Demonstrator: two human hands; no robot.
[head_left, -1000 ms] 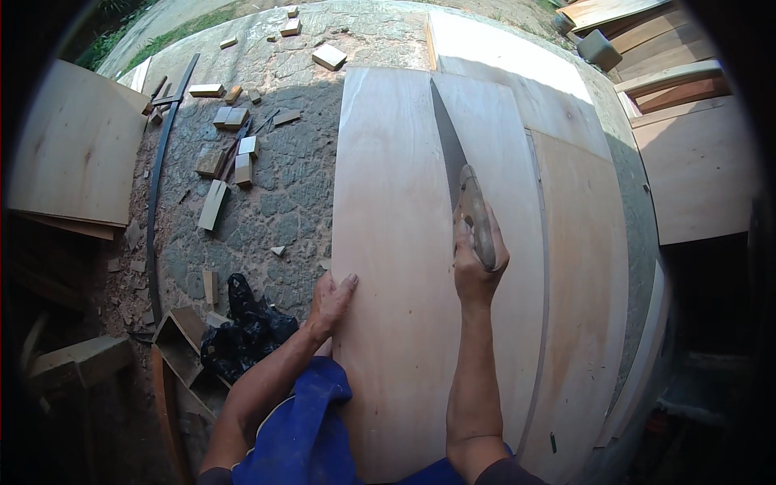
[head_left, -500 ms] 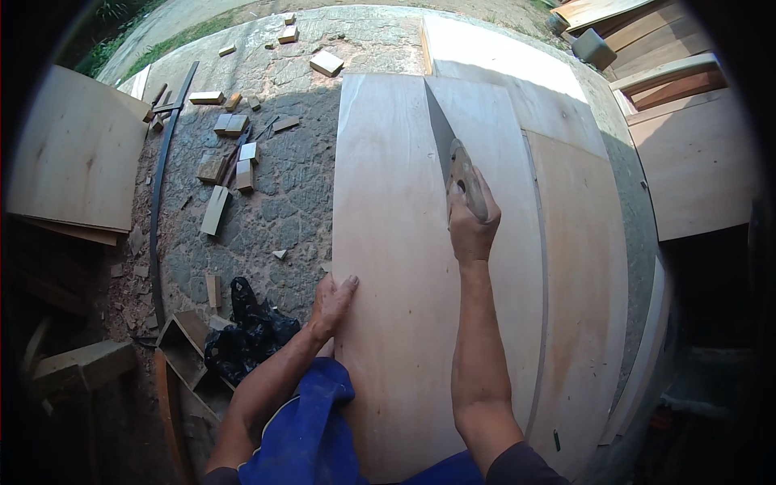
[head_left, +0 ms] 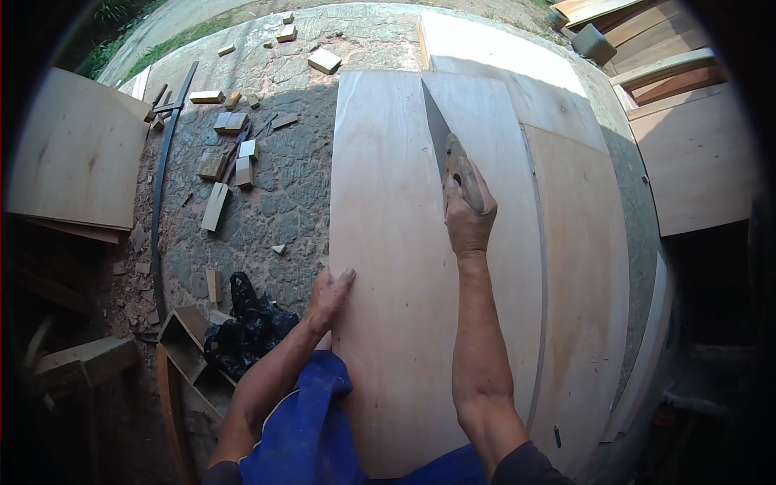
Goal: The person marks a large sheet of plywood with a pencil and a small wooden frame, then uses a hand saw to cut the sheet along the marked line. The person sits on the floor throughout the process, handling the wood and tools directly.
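1 handsaw (head_left: 437, 121) on pale ply sheet (head_left: 380, 226), head view.
R hand (head_left: 469, 218) closed round brown handle (head_left: 454, 150), blade tip at sheet's far edge. L hand (head_left: 329, 299) at sheet's L edge, thumb on top, fingers hidden, can't tell how far closed. Sheet lies lengthwise in front; blk plastic (head_left: 246, 331) to L, wood blocks (head_left: 231, 122) beyond.

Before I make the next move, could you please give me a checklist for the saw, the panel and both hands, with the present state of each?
1. Right hand around the saw's handle: ok.
2. Blade at the panel's far edge: ok.
3. Left hand on the panel's left edge: ok.
4. Left hand away from the blade: ok.
5. Apron away from the blade: ok.
6. Space under the blade free: cannot tell, the panel hides it.
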